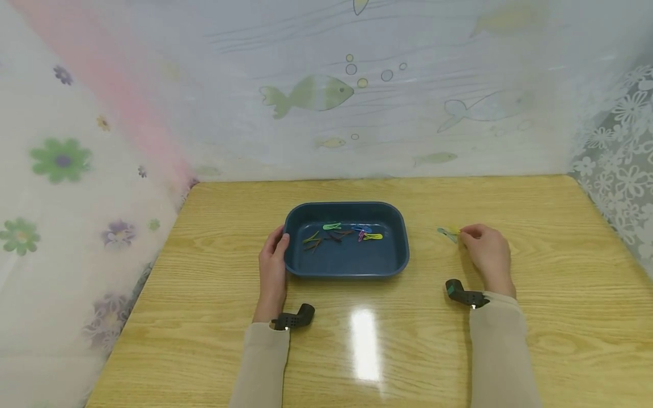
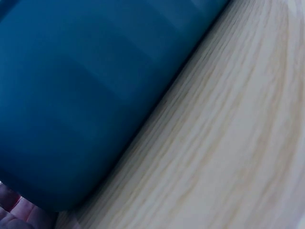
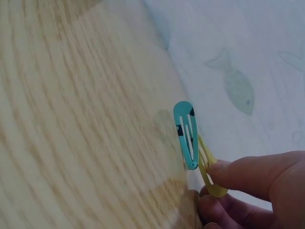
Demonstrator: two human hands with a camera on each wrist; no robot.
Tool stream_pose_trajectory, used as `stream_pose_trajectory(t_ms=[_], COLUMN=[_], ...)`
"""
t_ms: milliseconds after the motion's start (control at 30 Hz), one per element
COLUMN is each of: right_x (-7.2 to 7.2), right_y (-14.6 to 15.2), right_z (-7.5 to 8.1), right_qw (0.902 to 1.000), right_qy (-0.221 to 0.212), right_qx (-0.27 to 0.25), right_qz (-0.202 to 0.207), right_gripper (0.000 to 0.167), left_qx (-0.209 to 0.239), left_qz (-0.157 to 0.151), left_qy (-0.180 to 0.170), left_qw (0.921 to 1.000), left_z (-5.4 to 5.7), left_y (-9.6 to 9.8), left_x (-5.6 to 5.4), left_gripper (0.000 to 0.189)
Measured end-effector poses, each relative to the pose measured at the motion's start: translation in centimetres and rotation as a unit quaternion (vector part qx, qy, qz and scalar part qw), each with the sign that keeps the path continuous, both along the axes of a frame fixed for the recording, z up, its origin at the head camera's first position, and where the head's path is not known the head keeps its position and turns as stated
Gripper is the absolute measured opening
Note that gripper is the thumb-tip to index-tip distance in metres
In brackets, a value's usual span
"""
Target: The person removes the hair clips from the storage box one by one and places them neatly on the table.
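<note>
On the left, my left hand (image 1: 272, 263) grips the side of a dark blue plastic basin (image 1: 347, 266), thumb at the rim; in the left wrist view the basin wall (image 2: 95, 86) fills much of the picture. Right of the basin, my right hand (image 1: 487, 255) pinches a yellow snap hair clip (image 3: 217, 190) between thumb and fingers. A teal snap hair clip (image 3: 183, 109) with dark patches hangs at the yellow one's narrow end, overlapping it. Inside the basin lie a green clip (image 1: 332, 226), a yellow clip (image 1: 373, 237), a blue clip (image 1: 362, 229) and several brownish ones.
The basin stands on a wood-grain table (image 1: 204, 317). A curtain with fish prints (image 1: 321, 93) hangs along the back edge, and flowered sheets (image 1: 61, 161) flank the sides. Each wrist wears a small black camera (image 1: 301, 316).
</note>
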State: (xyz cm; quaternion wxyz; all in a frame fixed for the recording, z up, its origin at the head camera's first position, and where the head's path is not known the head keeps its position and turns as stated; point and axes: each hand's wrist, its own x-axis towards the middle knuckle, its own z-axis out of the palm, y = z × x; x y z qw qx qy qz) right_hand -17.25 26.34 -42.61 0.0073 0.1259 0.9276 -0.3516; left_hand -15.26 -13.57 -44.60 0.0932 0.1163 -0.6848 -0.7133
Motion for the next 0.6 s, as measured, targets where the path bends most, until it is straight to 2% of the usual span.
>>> stream_pose_trajectory(t_ms=[400, 600], right_x=[-0.04, -0.05], right_y=[-0.15, -0.12], right_z=[-0.12, -0.11], right_qw=[0.9998, 0.9999], right_qy=[0.003, 0.009], right_qx=[0.018, 0.009], right_qz=[-0.002, -0.001], right_gripper=[0.034, 0.034], left_qx=[0.003, -0.004], left_qz=[-0.008, -0.002], left_qy=[0.003, 0.004], left_qw=[1.0, 1.0], left_z=[0.12, 0.11], left_y=[0.02, 0.01], left_x=[0.07, 0.0], left_gripper=[0.04, 0.041])
